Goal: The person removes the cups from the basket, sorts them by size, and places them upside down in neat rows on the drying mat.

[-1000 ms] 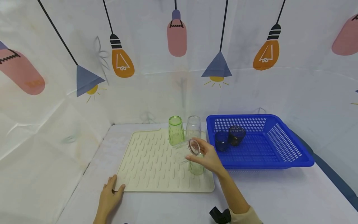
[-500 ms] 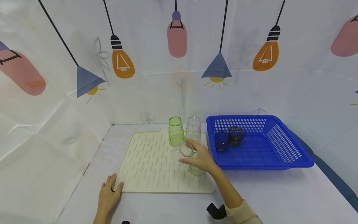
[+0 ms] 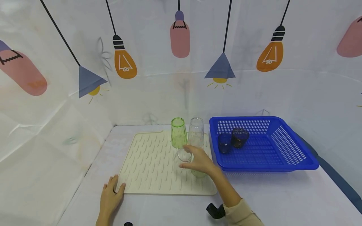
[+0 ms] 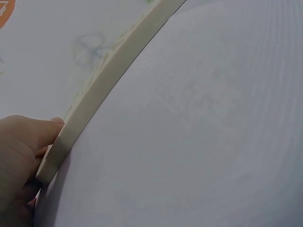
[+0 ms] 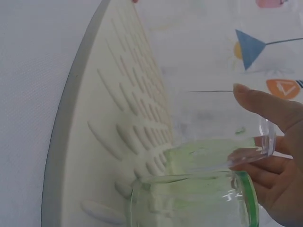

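While the right hand (image 3: 196,160) grasps the clear glass (image 3: 184,155) between thumb and fingers near its upper end, the glass is over the mat (image 3: 150,172), just beside the pale-green glass (image 3: 199,173) and in front of the green glass (image 3: 178,135) and the rear clear glass (image 3: 196,131). The views do not settle whether its lower rim bears fully on the mat.

For a sound placement, bring the glass square to the ribbed surface, seat the whole rim, then part thumb and fingers evenly. Withdraw clear of the pale-green glass; contact there is the likeliest fault, since a knock could tip either piece.

The left hand (image 3: 110,196) rests at the near-left corner of the mat, fingers spread and not clenched; light pressure there should prevent the mat from sliding on the tabletop (image 3: 158,210).

The blue basket (image 3: 291,164), right of the mat, contains two dark cups: the left dark cup (image 3: 224,143) and the right dark cup (image 3: 240,138), side by side toward its left end. Whether either cup holds anything cannot be determined.
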Demonstrator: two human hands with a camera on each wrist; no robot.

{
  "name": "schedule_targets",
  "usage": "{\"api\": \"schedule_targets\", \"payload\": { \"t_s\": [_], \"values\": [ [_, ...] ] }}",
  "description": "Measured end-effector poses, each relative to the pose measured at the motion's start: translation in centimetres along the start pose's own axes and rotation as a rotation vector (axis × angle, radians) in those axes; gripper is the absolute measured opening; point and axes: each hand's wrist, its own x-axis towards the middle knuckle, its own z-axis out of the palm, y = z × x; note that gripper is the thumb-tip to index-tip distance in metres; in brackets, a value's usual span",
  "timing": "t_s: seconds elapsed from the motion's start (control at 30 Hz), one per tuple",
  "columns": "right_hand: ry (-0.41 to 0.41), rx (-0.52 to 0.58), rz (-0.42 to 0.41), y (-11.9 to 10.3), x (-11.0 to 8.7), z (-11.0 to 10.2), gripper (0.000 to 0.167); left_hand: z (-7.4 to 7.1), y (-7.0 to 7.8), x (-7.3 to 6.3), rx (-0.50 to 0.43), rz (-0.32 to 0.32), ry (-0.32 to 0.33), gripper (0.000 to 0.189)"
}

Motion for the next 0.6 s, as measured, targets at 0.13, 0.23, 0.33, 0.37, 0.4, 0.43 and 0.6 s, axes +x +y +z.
{"api": "schedule_targets", "payload": {
  "t_s": [0.13, 0.23, 0.33, 0.37, 0.4, 0.43, 0.6],
  "values": [
    [-0.018, -0.017, 0.009, 0.2, 0.0, 0.3, 0.075, 0.1, 0.0, 0.1, 0.005, -0.007, -0.006, 0.052],
    [-0.023, -0.032, 0.007, 0.3, 0.1, 0.5, 0.074, 0.1, 0.0, 0.1, 0.016, -0.025, -0.026, 0.053],
    [-0.032, -0.05, 0.013, 0.4, 0.3, 0.8, 0.073, 0.2, 0.0, 0.1, 0.025, -0.036, -0.036, 0.053],
    [-0.035, -0.055, 0.017, 0.5, 0.3, 0.9, 0.073, 0.2, 0.0, 0.1, 0.027, -0.038, -0.037, 0.053],
    [-0.039, -0.062, 0.02, 0.5, 0.4, 1.0, 0.073, 0.2, 0.0, 0.1, 0.026, -0.036, -0.032, 0.053],
    [-0.041, -0.073, 0.022, 0.6, 0.4, 1.1, 0.073, 0.2, 0.0, 0.1, 0.027, -0.035, -0.028, 0.053],
    [-0.045, -0.114, 0.019, 0.7, 0.6, 1.4, 0.073, 0.1, 0.2, 0.1, 0.026, -0.041, -0.02, 0.052]
  ]
}}
